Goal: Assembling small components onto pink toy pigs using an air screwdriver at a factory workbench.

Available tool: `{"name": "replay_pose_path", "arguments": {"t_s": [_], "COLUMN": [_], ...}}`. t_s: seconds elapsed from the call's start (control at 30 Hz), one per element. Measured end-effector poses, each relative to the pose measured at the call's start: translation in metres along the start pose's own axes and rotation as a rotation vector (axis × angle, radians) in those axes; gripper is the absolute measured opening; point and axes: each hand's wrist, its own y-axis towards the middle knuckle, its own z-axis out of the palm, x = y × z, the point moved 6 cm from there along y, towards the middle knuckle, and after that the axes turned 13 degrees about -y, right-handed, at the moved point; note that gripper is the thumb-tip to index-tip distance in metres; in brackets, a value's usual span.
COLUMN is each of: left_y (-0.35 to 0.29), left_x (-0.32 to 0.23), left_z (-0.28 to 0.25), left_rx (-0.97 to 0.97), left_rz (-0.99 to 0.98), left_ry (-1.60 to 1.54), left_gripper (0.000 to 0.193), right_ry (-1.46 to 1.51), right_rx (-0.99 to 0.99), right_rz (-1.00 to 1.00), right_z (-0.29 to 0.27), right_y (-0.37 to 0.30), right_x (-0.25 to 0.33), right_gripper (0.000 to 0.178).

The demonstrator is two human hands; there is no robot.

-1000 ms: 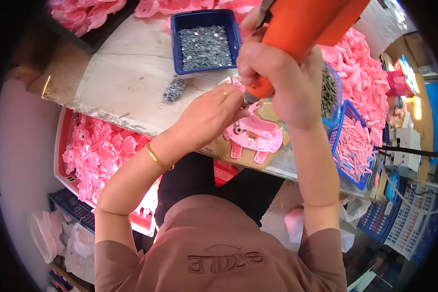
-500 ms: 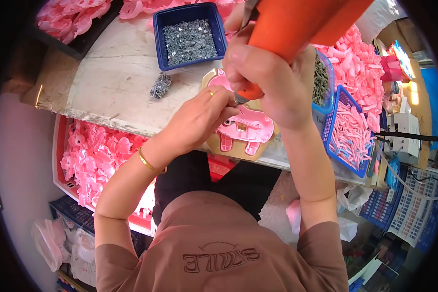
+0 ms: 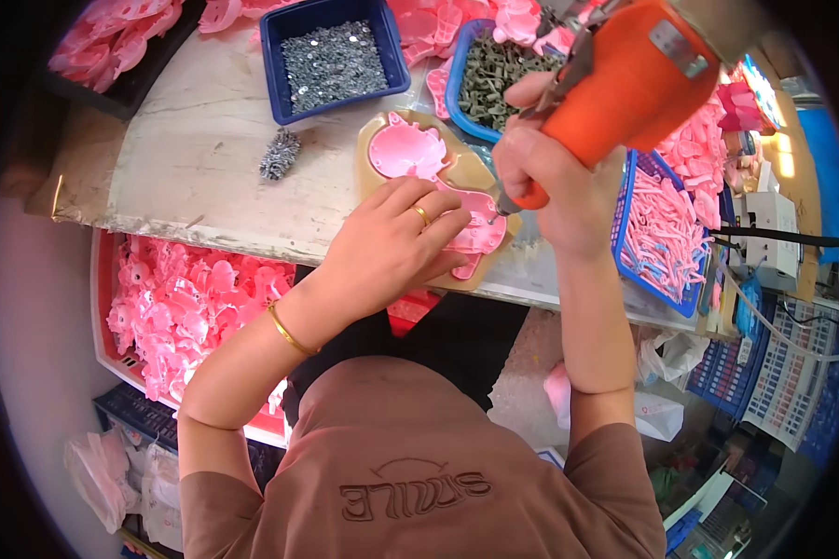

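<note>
My right hand (image 3: 555, 182) is wrapped round an orange power screwdriver (image 3: 615, 88), which slants down to the left. Its metal tip meets the right side of a pink plastic shell (image 3: 410, 149), close to a small hole. The shell lies in a shaped tan holder (image 3: 371, 168) at the table's front edge. Over the shell's middle rests my left hand (image 3: 405, 228), fingers stretched out and slightly apart, hiding part of it. A clump of small screws (image 3: 280, 154) sits on the table to the left of the holder. Whether a screw is at the tip is too small to tell.
Behind the holder stand a dark blue tray (image 3: 275, 70) of small metal pieces and a blue tub (image 3: 455, 88) of dark green-grey parts. To the right is a blue basket (image 3: 625, 205) of thin pink pieces. A crate (image 3: 103, 307) of pink shells sits below left.
The screwdriver tip has moved right and down to the shell's right side. My left hand has left the tip, its fingers now spread over the shell, whose round upper part shows.
</note>
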Motion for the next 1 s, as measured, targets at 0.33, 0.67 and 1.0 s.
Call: {"name": "replay_pose_path", "arguments": {"t_s": [0.33,0.67,1.0], "left_y": [-0.004,-0.005,-0.018], "left_x": [0.007,0.007,-0.007], "left_z": [0.016,0.017,0.017], "left_rx": [0.021,-0.002,-0.044], "left_rz": [-0.034,-0.050,-0.023], "left_ry": [0.075,0.092,0.135], "left_gripper": [0.038,0.034,0.038], "right_ry": [0.086,-0.051,0.172], "right_rx": [-0.020,-0.253,0.021], "right_rz": [0.068,-0.040,-0.120], "right_z": [0.001,0.003,0.021], "right_y": [-0.008,-0.023,0.011], "right_x": [-0.024,-0.028,0.021], "right_gripper": [0.017,0.016,0.027]}}
